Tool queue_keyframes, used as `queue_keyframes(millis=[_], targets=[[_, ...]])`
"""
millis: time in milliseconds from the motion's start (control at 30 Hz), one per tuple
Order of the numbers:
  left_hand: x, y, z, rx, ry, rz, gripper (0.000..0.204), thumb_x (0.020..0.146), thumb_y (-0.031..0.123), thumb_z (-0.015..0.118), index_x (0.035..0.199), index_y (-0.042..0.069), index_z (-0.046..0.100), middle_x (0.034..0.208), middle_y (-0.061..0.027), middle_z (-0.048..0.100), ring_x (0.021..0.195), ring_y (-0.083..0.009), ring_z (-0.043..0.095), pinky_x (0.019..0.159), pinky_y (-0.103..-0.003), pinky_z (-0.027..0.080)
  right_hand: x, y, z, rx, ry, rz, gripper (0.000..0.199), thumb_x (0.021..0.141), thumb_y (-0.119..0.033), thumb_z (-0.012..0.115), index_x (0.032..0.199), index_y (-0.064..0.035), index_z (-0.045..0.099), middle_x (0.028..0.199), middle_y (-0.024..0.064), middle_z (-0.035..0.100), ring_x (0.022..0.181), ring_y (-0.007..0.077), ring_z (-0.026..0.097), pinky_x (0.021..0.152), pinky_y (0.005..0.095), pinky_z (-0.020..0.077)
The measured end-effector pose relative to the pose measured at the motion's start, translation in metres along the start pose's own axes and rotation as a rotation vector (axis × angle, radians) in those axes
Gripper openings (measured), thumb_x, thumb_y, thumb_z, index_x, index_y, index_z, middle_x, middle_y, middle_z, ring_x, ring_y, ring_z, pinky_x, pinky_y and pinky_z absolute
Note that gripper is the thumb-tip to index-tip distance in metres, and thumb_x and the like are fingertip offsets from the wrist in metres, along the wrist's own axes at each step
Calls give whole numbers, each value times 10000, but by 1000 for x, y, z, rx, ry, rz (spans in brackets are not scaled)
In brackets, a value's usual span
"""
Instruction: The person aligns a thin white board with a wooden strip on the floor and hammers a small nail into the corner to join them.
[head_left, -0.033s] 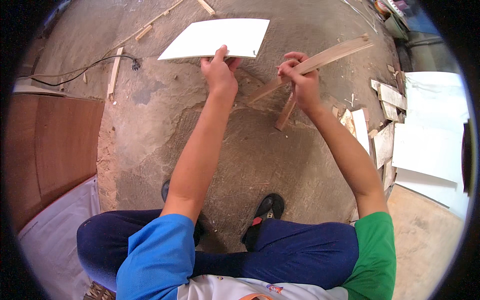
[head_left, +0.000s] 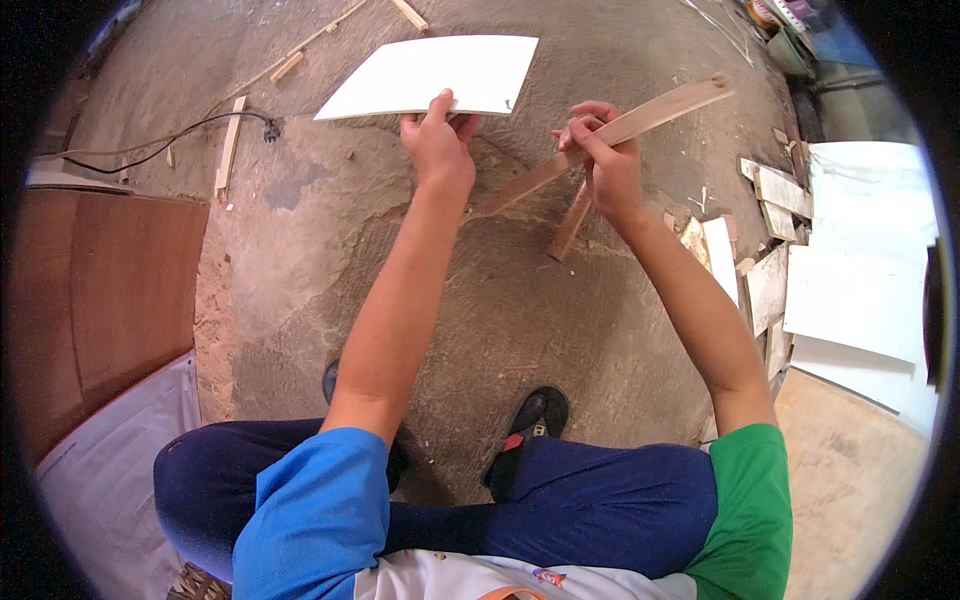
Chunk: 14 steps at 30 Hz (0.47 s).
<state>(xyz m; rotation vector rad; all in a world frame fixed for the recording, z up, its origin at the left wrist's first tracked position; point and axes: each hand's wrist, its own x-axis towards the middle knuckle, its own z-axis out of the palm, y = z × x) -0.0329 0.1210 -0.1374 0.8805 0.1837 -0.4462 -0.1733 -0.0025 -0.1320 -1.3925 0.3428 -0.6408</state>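
Note:
My left hand [head_left: 440, 150] grips the near edge of a white panel [head_left: 430, 75], its thumb on top and its fingers underneath. To the right, my right hand [head_left: 603, 150] is closed around a flat wooden strip [head_left: 665, 112]. This strip slants from lower left to upper right. A second short piece of wood [head_left: 571, 222] sticks out below the same hand, towards me. Whether the fingers hold that one too or it lies behind them, I cannot tell. The panel and the strip are apart.
Thin wood sticks [head_left: 231, 150] and a black cable with a plug [head_left: 270, 130] lie on the concrete floor. A brown wooden box [head_left: 120, 290] stands at left. Scrap boards [head_left: 785, 195] and white sheets [head_left: 855, 300] are piled at right. My shoe [head_left: 540, 412] rests below.
The wooden strip in my right hand has shifted slightly down and to the left. The white panel has barely moved.

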Motion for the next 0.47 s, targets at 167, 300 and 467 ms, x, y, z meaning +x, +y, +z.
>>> queue_keyframes(millis=[167,300,467], targets=[[-12,18,24,9,-77,60,338,877,70,552,1170,39,388,1065,-109,495,852,-207,579,648,-291,560,-4,-34,11,115,9,-158,275,937,-156,543,1148,0,463,661,0,497,581,99,460,590,261,417],[-26,35,50,-11,-142,89,326,878,60,547,1162,35,386,1062,-115,498,828,-192,582,641,-277,556,-5,-44,17,3,-18,-279,295,953,-178,521,1186,-10,456,687,-10,490,617,92,454,603,245,399],[-37,51,68,-68,-238,128,344,879,76,566,1174,62,389,1069,-118,496,829,-194,584,683,-287,558,-12,-55,18,-93,-76,-165,348,950,-185,531,1256,-44,446,738,2,518,687,103,486,658,260,410]])
